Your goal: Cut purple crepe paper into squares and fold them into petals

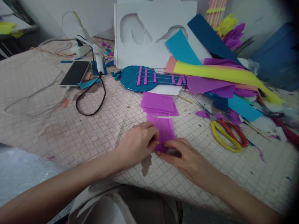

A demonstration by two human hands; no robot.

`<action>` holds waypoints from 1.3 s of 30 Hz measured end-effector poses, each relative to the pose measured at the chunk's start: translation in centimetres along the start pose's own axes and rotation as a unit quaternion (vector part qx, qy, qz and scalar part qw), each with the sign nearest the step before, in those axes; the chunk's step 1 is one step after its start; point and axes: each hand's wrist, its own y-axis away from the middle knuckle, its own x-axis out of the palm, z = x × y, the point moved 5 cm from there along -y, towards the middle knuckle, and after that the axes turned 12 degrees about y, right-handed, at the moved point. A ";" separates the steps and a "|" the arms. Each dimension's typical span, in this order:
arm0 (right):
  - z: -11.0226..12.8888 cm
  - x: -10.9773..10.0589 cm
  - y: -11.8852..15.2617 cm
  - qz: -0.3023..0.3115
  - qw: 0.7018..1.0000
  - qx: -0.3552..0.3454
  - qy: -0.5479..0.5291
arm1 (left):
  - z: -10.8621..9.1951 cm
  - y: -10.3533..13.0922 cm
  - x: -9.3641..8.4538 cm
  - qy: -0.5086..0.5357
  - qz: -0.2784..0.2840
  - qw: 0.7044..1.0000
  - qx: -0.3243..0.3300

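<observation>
A strip of purple paper (164, 127) lies on the table in front of me. My left hand (140, 141) pinches its left edge near the bottom corner, fingers curled. At the near right corner, my right hand (181, 154) grips the same paper between thumb and fingers. Just beyond it rests a small stack of purple paper pieces (157, 102). Farther back is a blue guitar-shaped craft (133, 79) with purple bars and thin strings across it.
Scissors (225, 133) with yellow and red handles lie at the right. Behind them is a heap of coloured paper with a yellow strip (217, 71). A phone (76, 73) with a cable, and a glue gun (98, 57), are at the left. A white board (154, 53) stands behind.
</observation>
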 end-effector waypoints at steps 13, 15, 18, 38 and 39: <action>-0.1 0.2 0.0 0.000 1.000 -0.026 0.005 | 0.0 0.0 0.0 -0.006 0.003 1.000 -0.005; 0.0 0.2 0.0 0.001 1.000 -0.028 0.011 | 0.0 0.0 0.1 -0.007 0.003 1.000 -0.002; 0.0 0.3 0.0 -0.003 1.000 -0.021 0.015 | 0.1 -0.1 0.1 -0.016 -0.012 1.000 0.008; 0.0 0.1 0.0 -0.013 0.999 -0.023 0.023 | -0.5 6.8 1.0 -0.175 0.021 0.953 0.246; 0.0 0.1 0.0 -0.013 0.999 -0.023 0.022 | -0.3 6.9 0.9 -0.176 0.016 0.954 0.241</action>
